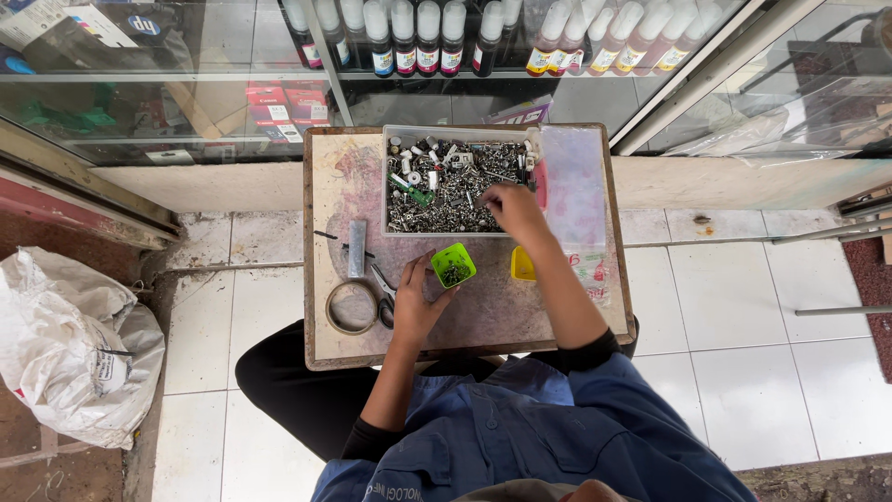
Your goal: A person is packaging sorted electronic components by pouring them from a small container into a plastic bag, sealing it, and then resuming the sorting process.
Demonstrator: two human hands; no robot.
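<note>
your left hand [418,302] grips the green cup [453,266] mid-desk; your right hand [514,212] pinches (contents hidden) in the rear-edge tray [452,133].

Past the hands, behind glass up top, there's a row of ink bottles [427,37] with white caps and little coloured labels, yellow and pink ones further right. Up-left of the left hand [415,302] sit red boxes [279,104], plus a white and black box [88,33] in the far corner
</note>
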